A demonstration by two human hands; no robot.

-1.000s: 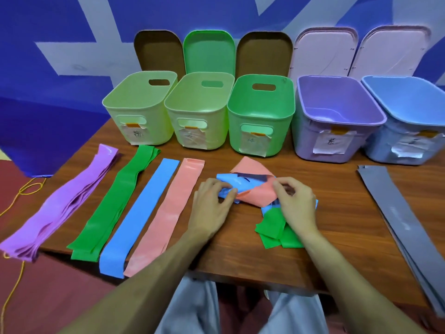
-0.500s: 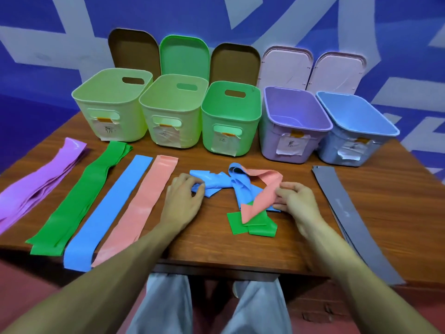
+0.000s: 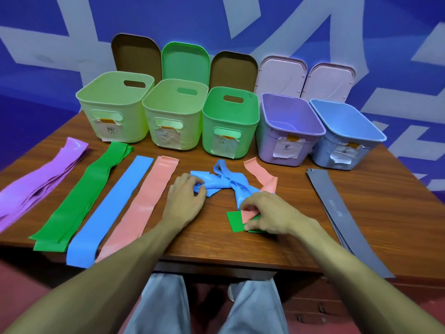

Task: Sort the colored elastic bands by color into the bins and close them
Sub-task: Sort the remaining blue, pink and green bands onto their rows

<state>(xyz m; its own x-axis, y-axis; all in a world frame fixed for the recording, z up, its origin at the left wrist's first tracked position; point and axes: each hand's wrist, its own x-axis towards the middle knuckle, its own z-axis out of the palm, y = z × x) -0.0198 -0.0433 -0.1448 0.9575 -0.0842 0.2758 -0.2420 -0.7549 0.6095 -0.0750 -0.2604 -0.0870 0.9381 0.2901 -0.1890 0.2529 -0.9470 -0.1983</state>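
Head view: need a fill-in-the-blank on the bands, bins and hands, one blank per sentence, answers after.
1. The left hand grips a tangled band whose colour is ____.
2. The right hand pinches the end of a ____ band over the folded green band.
3. The grey bands lie along the table's ____ side.
4. The purple bin stands ____ from the left in the row.
Missing words: blue; pink; right; fourth.

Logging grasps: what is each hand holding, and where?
Left hand: tangled blue band, left end. Right hand: tangled pink band, near end.
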